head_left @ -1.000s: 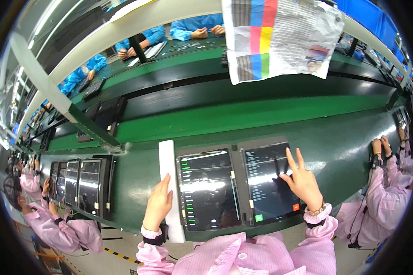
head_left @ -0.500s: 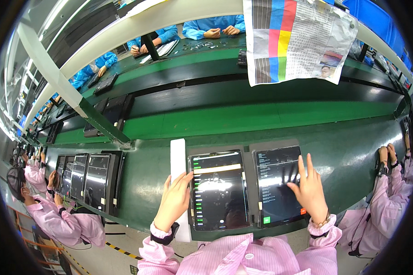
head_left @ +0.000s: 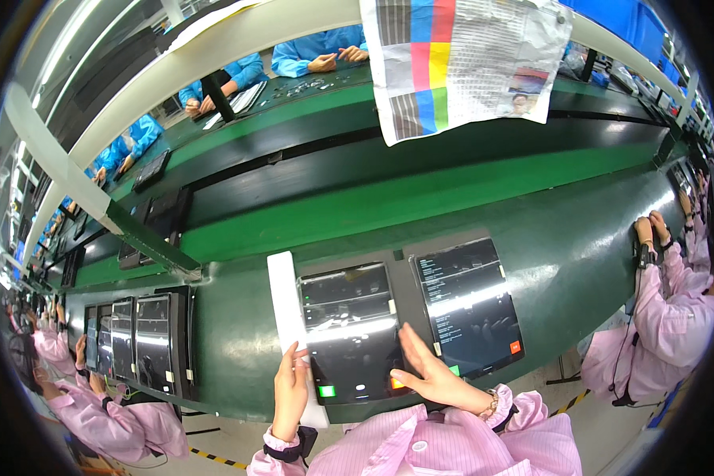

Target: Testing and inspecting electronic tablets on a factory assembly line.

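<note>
Two tablets lie side by side before me: a left tablet [head_left: 349,305] with a mostly black screen and a right tablet [head_left: 468,309] showing lines of small text. Green and orange squares sit near the bottom of both screens. My right hand [head_left: 436,377] is open over the gap between them, its thumb at the left tablet's orange square. My left hand [head_left: 289,393] is open at the left tablet's lower left edge, over a long white strip [head_left: 284,293]. Neither hand holds anything. Under the tablets shows a dark grey pad [head_left: 408,289].
Several more tablets [head_left: 152,337] lie further left on the green table [head_left: 234,333]. A white post [head_left: 79,178] rises from the back left. From the rail above hangs a colour-printed sheet [head_left: 468,71]. Co-workers in pink [head_left: 670,317] sit on both sides, others in blue [head_left: 313,51] opposite.
My right hand has moved left from the right tablet to the left tablet's lower right corner. My left hand has slid lower. The left screen's list has given way to coloured squares. My view has shifted.
</note>
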